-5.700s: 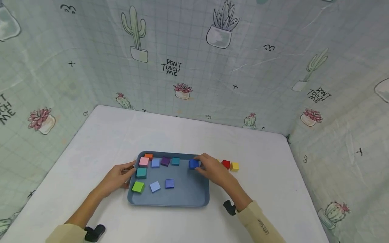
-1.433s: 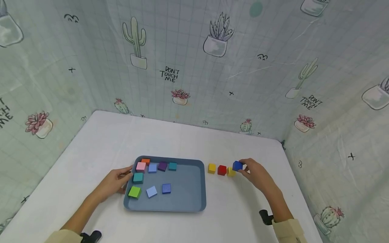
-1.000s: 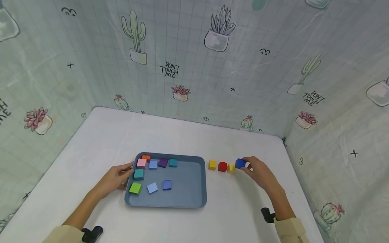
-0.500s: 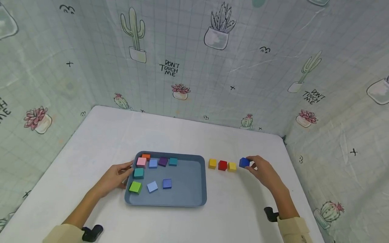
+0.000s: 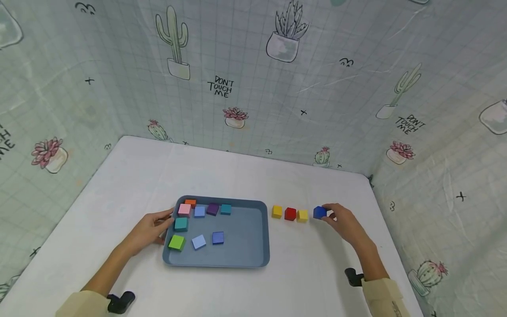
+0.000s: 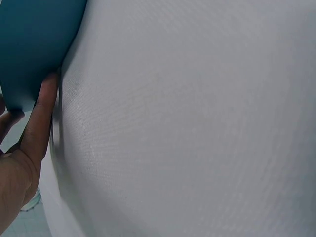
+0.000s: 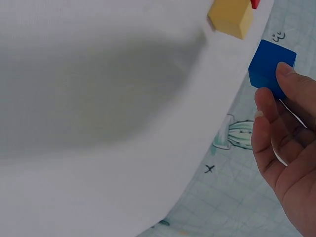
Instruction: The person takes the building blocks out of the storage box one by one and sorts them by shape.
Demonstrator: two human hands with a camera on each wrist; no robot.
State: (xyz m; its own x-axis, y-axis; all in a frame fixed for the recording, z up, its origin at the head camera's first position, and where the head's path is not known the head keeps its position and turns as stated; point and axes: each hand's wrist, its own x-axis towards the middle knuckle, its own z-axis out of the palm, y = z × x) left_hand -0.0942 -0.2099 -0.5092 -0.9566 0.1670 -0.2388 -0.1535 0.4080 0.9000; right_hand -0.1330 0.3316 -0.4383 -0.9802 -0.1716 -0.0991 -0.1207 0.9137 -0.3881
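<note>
My right hand [image 5: 343, 221] pinches a blue cube [image 5: 319, 212] between thumb and fingertips, to the right of a row of cubes on the white table. In the right wrist view the blue cube [image 7: 269, 64] appears past the table edge, against the patterned cloth. The row runs yellow cube [image 5: 277, 211], red cube [image 5: 290, 214], yellow cube [image 5: 302, 215]. My left hand [image 5: 147, 231] holds the left edge of a blue-grey tray [image 5: 245, 255], fingers at its rim. In the left wrist view the tray's wall [image 6: 39, 39] sits at the fingertips.
Inside the tray lie several cubes, among them a green one [image 5: 176, 242], a pink one [image 5: 184, 210], a purple one [image 5: 212, 209] and a teal one [image 5: 181, 224]. Cactus-print cloth [image 5: 253, 79] encloses the table [image 5: 222, 171] at the back and sides.
My right hand has carried the blue cube from the tray's right end past the yellow and red cubes, and lately a little further right. The left hand stays at the tray's edge.
</note>
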